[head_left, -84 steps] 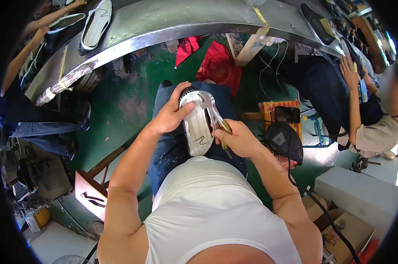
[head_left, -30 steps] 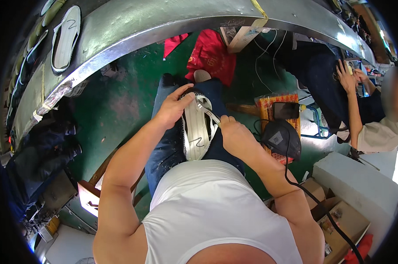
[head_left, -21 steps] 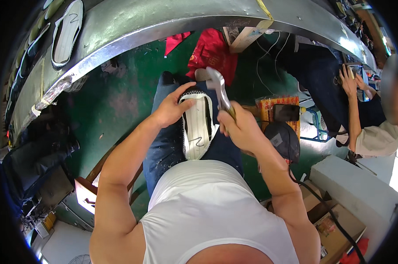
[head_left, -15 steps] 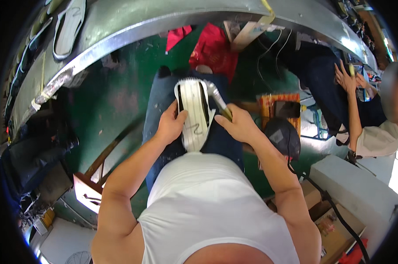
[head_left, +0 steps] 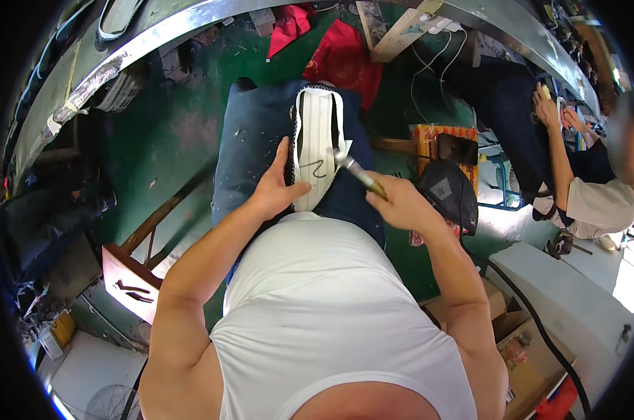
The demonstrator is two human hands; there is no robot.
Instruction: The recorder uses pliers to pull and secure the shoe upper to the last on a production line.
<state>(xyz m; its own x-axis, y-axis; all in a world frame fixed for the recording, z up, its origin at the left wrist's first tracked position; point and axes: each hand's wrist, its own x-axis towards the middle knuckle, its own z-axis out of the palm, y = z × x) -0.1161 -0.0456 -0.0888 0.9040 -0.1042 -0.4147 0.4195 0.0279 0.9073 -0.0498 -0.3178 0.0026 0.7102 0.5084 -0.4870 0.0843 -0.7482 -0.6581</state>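
On my lap lies an unfinished shoe [head_left: 317, 133], bottom up, its long pale base bearing vertical lines and a dark drawn squiggle. A light edge with jagged stitching rims its far end, and dark gaps show along the sides. My left hand [head_left: 277, 185] grips the shoe's near left side, fingers along the edge and thumb over the base. In my right hand [head_left: 399, 201] is a hammer [head_left: 355, 169], with a silvery head and shaft and a yellowish handle. Its head is at the shoe's right edge; whether it touches I cannot tell.
A metal-edged bench [head_left: 184, 26] curves across the far side, with another shoe piece [head_left: 117, 17] on it. Red cloth [head_left: 341, 59] lies on the green floor. At right are a black bag [head_left: 448, 192] and a co-worker's hands [head_left: 548, 108]; a wooden stool [head_left: 129, 280] stands left.
The hammer head has moved from the shoe's far right corner nearer to me, along its right side. My left thumb has slid nearer the shoe's near end.
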